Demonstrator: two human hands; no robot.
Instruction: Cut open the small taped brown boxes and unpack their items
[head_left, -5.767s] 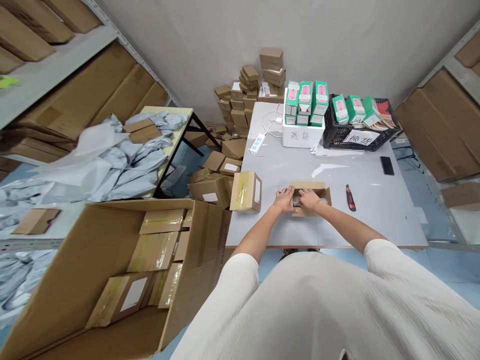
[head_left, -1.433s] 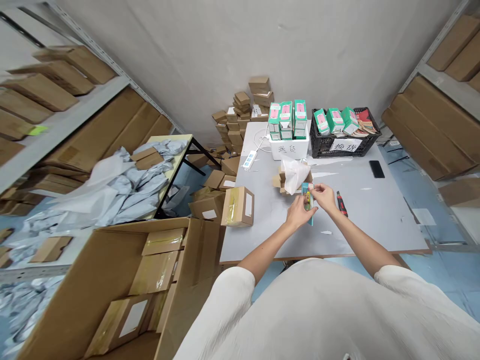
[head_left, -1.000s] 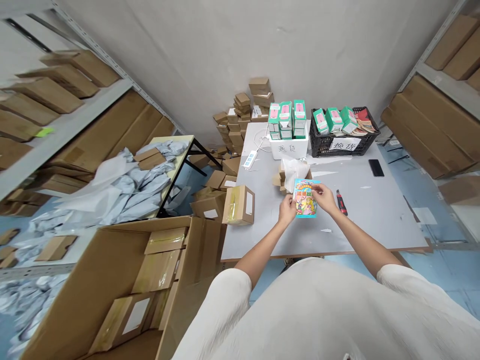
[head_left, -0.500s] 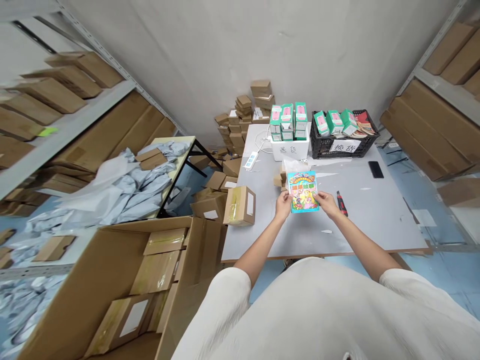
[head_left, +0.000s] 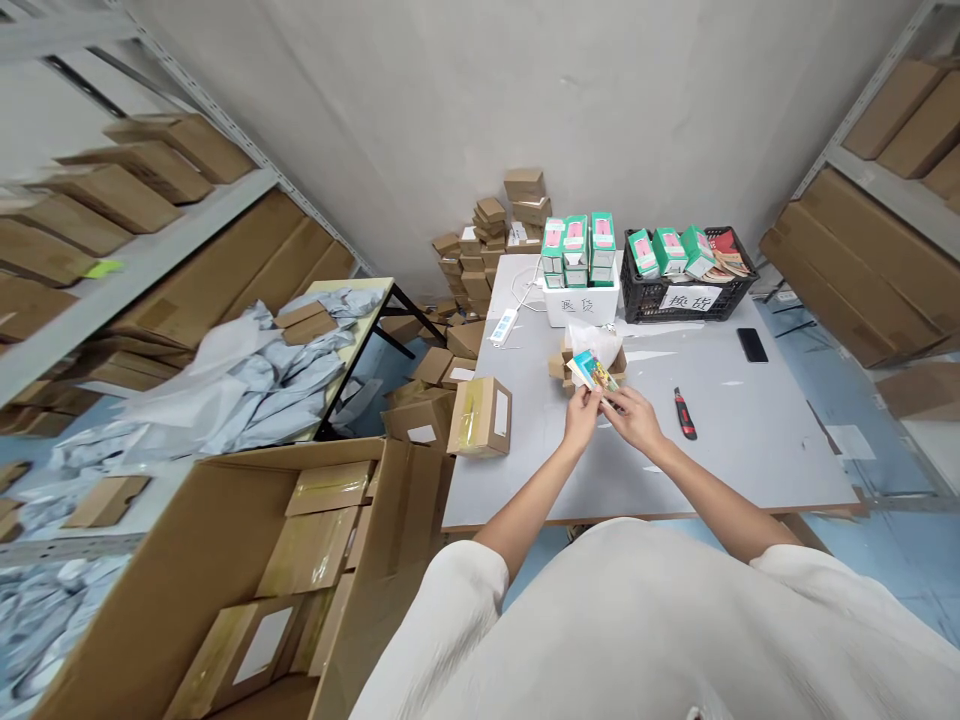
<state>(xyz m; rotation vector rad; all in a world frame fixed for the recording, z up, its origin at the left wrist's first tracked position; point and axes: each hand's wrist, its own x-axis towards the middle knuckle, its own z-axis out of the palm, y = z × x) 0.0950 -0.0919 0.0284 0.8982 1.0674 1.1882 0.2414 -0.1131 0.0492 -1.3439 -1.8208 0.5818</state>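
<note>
My left hand [head_left: 582, 420] and my right hand [head_left: 634, 420] are both closed on the lower edge of a small, colourful picture book [head_left: 594, 371] above the table. The book is tilted, with pale edges fanned at its left side; whether it is one book or several I cannot tell. Right behind it sits a small opened cardboard box [head_left: 556, 367], with crumpled clear plastic wrap [head_left: 604, 342] on top. To the right of my right hand, a red and black utility knife [head_left: 684, 414] lies on the grey table [head_left: 720, 470].
A taped carton [head_left: 480, 418] stands at the table's left edge. At the back are a white bin [head_left: 581, 308] and a black crate [head_left: 679, 300] holding green boxes. A phone [head_left: 752, 345] lies at right. A large open carton [head_left: 397, 500] of parcels stands at left.
The book, held flat with its cover facing me before, is now tilted and turned toward the opened box. My hands have come closer together at its lower edge.
</note>
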